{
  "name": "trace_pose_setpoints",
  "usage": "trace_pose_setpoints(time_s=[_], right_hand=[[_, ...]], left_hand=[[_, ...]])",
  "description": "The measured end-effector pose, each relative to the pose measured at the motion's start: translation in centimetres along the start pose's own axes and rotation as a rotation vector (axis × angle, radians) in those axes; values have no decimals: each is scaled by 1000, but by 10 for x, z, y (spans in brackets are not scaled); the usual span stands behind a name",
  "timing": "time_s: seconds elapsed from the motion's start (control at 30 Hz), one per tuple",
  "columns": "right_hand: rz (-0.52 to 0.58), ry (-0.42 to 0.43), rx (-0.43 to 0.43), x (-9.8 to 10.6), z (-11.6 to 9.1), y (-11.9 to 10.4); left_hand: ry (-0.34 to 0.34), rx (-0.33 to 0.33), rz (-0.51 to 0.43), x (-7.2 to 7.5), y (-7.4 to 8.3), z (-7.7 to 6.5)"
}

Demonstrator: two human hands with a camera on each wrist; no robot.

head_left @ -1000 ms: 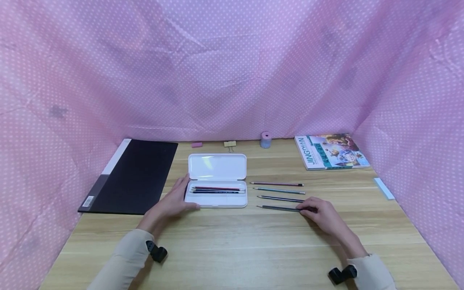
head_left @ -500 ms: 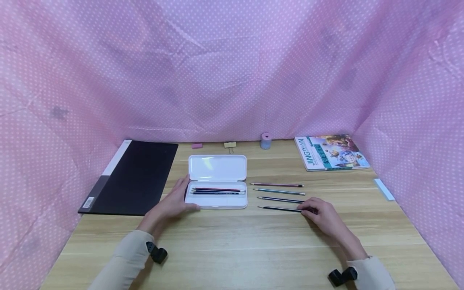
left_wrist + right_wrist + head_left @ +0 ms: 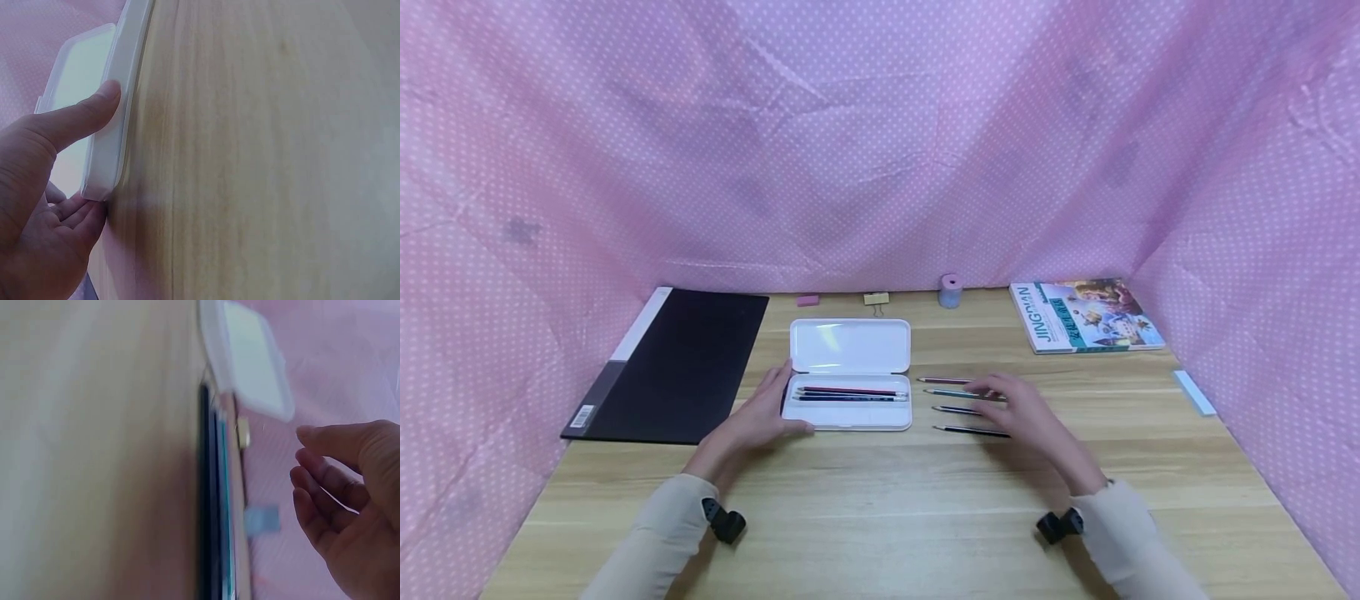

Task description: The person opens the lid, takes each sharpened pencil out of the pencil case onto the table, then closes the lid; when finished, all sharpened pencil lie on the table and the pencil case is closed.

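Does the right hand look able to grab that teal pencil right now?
Probably yes: the right hand hovers empty near the teal pencil, and nothing seems to lie on it or block the way.

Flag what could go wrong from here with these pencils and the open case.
First, the four loose pencils lie close side by side under the right grip, so pinching one could nudge or roll its neighbour. Second, the left grip holds the white pencil case only around its left end, so a bump at the right end might swivel it. Third, the pencils inside lie bunched together; another dropped in could land crosswise and catch the open lid on closing.
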State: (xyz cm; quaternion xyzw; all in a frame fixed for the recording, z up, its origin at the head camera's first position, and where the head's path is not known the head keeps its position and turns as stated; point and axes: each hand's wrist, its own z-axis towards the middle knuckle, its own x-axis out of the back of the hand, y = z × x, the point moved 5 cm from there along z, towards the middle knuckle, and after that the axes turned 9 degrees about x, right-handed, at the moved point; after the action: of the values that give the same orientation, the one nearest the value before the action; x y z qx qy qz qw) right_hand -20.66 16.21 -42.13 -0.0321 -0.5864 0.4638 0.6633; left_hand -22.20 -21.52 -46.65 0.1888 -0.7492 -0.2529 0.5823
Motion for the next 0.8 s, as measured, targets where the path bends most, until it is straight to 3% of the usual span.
trace_pose_setpoints(time_s=[0.17, 0.37, 0.53, 0.8], right_hand=[[45, -73, 90, -31, 39, -21], [96, -235, 70, -75, 68, -39], [29, -345, 74, -99, 82, -49], [-3, -343, 79, -110, 97, -49]], left_hand=[[-1, 1, -4, 0, 0, 0], [0, 3, -1, 0, 0, 0], [-5, 23, 3, -1, -2, 1], [-17, 43, 11, -1, -3, 0]])
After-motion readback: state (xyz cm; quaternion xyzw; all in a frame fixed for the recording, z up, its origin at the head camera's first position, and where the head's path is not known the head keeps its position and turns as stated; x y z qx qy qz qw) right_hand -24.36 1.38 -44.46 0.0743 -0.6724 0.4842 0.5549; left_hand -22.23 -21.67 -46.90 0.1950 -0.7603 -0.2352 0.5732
